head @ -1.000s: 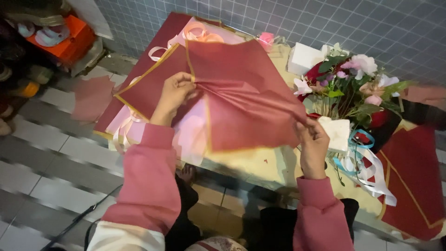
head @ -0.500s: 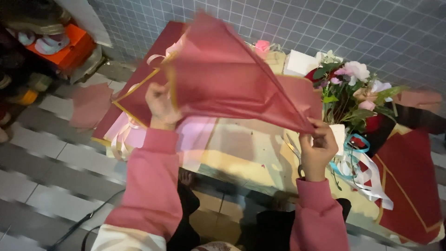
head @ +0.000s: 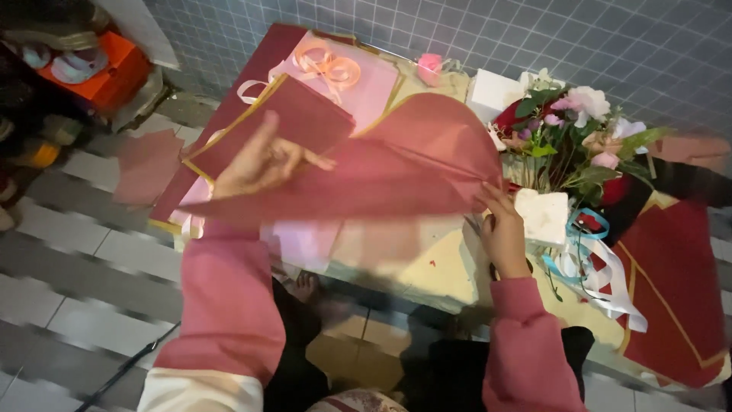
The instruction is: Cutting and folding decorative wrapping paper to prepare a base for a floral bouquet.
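From my head camera I look down at my two hands and a low table (head: 427,275). I hold a big dark red paper (head: 381,179) up over the table. It is spread out wide between my hands, like a tent.

My left hand (head: 263,160) is at the left end of the paper. My fingers are loose and spread a bit, and they rest on the top edge. The paper runs off to the right from there.

My right hand (head: 503,233) is at the right end. My fingers are pressed together on the paper's corner, so I pinch it there. The paper goes up and to the left from that pinch.

Under the paper lie more red sheets (head: 297,118) and a pink sheet (head: 366,84) with a peach ribbon (head: 328,67) on it. Just to the right of my right hand is a white block (head: 543,216). Behind it stands a bunch of flowers (head: 572,126). A blue and white ribbon (head: 591,255) lies near the block. An orange box (head: 99,72) sits on the floor, far left.
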